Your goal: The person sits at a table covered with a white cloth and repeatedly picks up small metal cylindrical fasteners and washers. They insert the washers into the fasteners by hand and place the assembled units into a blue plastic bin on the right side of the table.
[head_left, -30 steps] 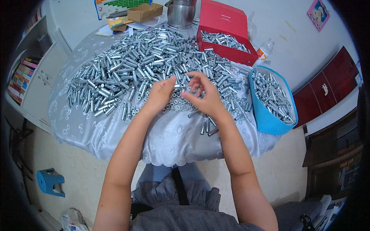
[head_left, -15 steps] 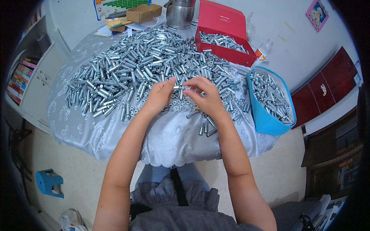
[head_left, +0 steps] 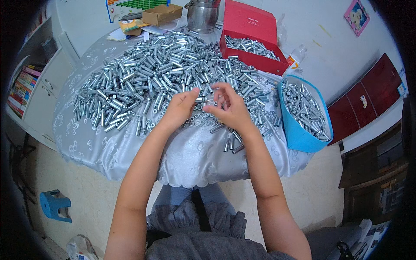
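Observation:
My left hand point(head_left: 180, 108) is closed, with a shiny metal expansion bolt point(head_left: 200, 100) pinched between thumb and fingers, its end pointing right. My right hand point(head_left: 232, 108) is just beside that end, its thumb and fingers spread and curved around the space there, with nothing visibly gripped. Both hands are over the front of a large heap of similar silvery metal bolts and sleeves point(head_left: 169, 60). Small ring-like nuts point(head_left: 200, 118) lie in a band under and between my hands. A few loose sleeves point(head_left: 233, 143) rest near the table's front, beside my right wrist.
A blue fabric bin point(head_left: 303, 141) full of metal pieces stands at the right. Behind it are a red lidded box point(head_left: 255, 63) with more pieces and a plastic bottle point(head_left: 296, 57). A metal pot point(head_left: 202, 17) and cardboard box point(head_left: 162, 15) stand at the back of the cloth-covered table point(head_left: 125, 151).
The fingers of my right hand have spread apart and lifted off the bolt's end. My left hand stays nearly in place, still pinching the bolt.

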The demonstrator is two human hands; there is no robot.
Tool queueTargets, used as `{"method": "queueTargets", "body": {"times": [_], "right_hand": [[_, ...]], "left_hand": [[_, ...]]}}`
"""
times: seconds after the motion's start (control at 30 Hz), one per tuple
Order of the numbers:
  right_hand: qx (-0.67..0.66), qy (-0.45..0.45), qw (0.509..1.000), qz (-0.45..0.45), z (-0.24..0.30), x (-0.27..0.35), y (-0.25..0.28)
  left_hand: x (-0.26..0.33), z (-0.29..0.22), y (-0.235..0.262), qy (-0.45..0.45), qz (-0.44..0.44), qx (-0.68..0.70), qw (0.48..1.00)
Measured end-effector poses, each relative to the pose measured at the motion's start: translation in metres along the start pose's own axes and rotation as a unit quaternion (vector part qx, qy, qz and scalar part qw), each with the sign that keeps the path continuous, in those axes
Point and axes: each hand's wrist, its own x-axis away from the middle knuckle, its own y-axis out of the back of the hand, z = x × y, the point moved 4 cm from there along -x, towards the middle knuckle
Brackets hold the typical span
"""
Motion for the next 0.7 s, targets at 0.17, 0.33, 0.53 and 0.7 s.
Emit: {"method": "queueTargets", "body": {"times": [0.17, 0.33, 0.53, 0.7], "right_hand": [[0.043, 0.063, 0.997, 0.032, -0.006, -0.001, -0.005], [0.004, -0.021, 1.000, 0.017, 0.007, 0.003, -0.003], [0.021, -0.002, 0.996, 0.082, -0.005, 0.001, -0.012], [0.009, -0.013, 0.995, 0.098, -0.006, 0.004, -0.012]], "left_hand": [[0.000, 0.001, -0.001, -0.007, 0.005, -0.024, 1.000], [0.000, 0.002, -0.003, -0.002, 0.001, -0.030, 1.000], [-0.001, 0.005, -0.004, -0.006, 0.023, -0.039, 0.999], [0.000, 0.006, -0.006, -0.044, 0.044, -0.036, 0.997]]}}
